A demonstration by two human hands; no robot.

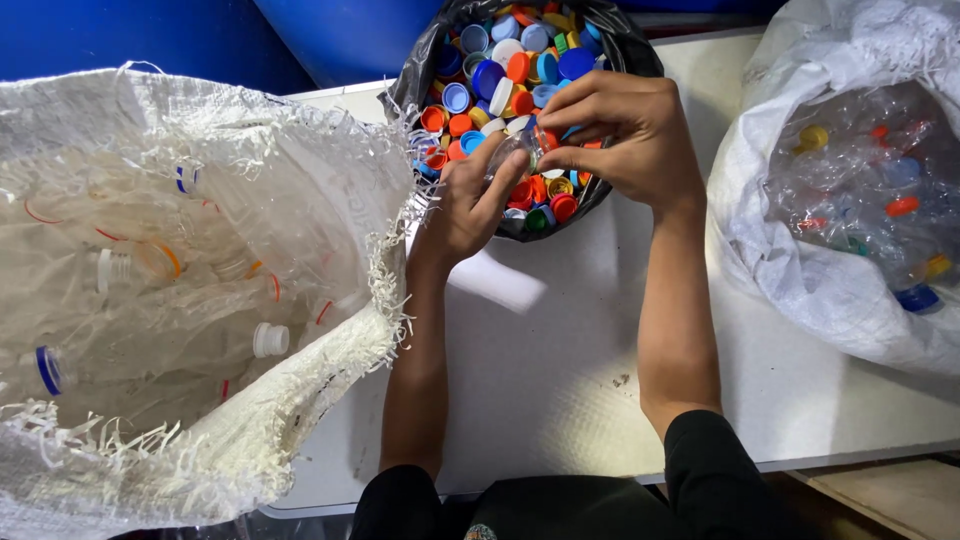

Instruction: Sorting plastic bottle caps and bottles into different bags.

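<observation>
Two hands, the left hand (462, 205) and the right hand (625, 130), held one clear plastic bottle (515, 150) between them. Two white woven sacks stood on the counter (560, 370): the left sack (200, 440) and the right sack (790, 260). There was one black bag (610, 40). The loose bottle caps (490, 80) in it were too many to count, as were the clear bottles in the sacks.

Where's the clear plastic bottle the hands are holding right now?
In the head view, the clear bottle sits top centre, gripped between the left hand and right hand, directly over the black bag of bottle caps.
</observation>
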